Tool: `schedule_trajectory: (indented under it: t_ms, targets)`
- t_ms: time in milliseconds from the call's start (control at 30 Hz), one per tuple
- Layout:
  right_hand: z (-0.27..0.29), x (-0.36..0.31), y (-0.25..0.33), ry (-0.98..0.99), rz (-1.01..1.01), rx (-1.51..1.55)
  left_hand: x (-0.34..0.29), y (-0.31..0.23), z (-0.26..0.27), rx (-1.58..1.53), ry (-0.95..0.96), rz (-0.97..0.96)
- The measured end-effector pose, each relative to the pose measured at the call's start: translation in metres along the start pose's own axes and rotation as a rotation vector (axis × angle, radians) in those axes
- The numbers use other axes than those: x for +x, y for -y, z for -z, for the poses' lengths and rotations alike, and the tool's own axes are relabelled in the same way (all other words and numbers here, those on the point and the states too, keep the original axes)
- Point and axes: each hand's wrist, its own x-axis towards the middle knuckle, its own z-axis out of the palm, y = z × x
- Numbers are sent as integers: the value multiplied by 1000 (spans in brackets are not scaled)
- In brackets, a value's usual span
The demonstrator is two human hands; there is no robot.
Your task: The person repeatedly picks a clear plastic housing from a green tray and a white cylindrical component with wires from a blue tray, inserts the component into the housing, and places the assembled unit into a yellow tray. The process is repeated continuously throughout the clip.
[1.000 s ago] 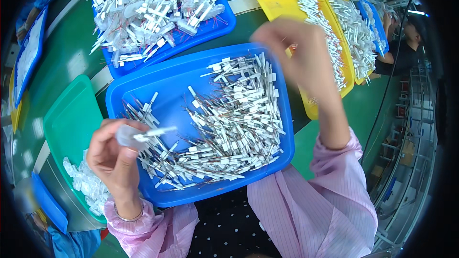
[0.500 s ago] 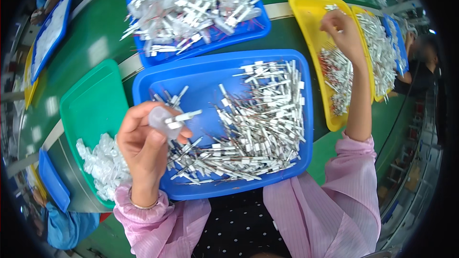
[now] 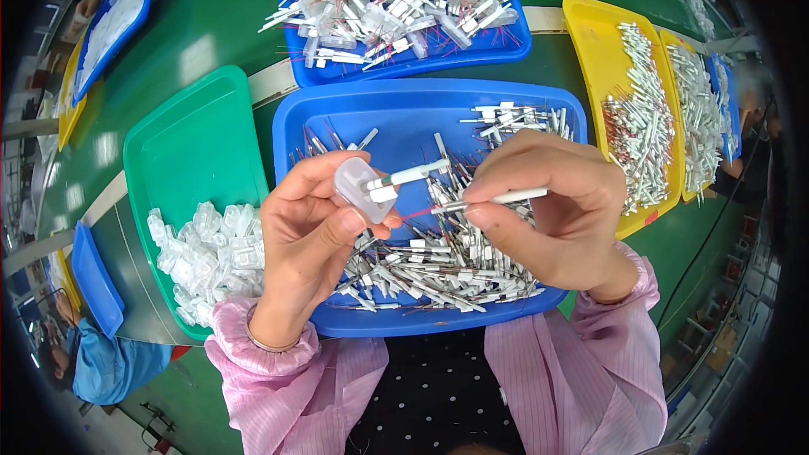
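My left hand (image 3: 305, 232) is closed on a small translucent plastic housing (image 3: 352, 179), pinched between thumb and fingers above the near blue tray (image 3: 388, 94). White stick-like parts (image 3: 410, 175) jut from the housing toward the right. Just beside it, my right hand (image 3: 569, 206) pinches a slim white stick part with wires (image 3: 518, 195); its thin red wires point at the housing, and I cannot tell if they touch it. Below both hands, the tray holds a heap of similar white stick parts with dark wires (image 3: 438, 278), partly hidden by my hands.
To the left, a green tray (image 3: 181, 152) holds clear plastic housings (image 3: 211, 253). Beyond stands another blue tray (image 3: 413, 70) piled with assembled parts. A yellow tray (image 3: 586, 25) of white wired parts lies right. Other people's sleeves (image 3: 118, 366) show at the left.
My right hand has come back from the yellow tray to beside my left hand, now with a white stick part. The left hand still holds the housing. The view has shifted slightly.
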Motion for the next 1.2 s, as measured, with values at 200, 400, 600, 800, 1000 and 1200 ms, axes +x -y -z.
schedule_trajectory:
  t_ms: [200, 400, 600, 800, 1000, 1200]
  targets:
    - [-2, 1, 0, 30, 85, -162, -2, -3, -1, -14, 25, 4]
    - [-6, -4, 7, 94, 343, -423, -3, -3, 0, 69, 42, -55]
    - [-15, -7, 9, 85, 531, -539, -4, -4, 0, 174, 55, -75]
    - [-21, -12, 14, 108, 583, -567, -2, -3, 2, 169, 86, -72]
    - [-19, -10, 8, 69, 380, -347, -4, -3, 1, 106, 75, -73]
    - [-17, -11, 14, 30, 313, -359, -4, -4, 0, 132, 82, -67]
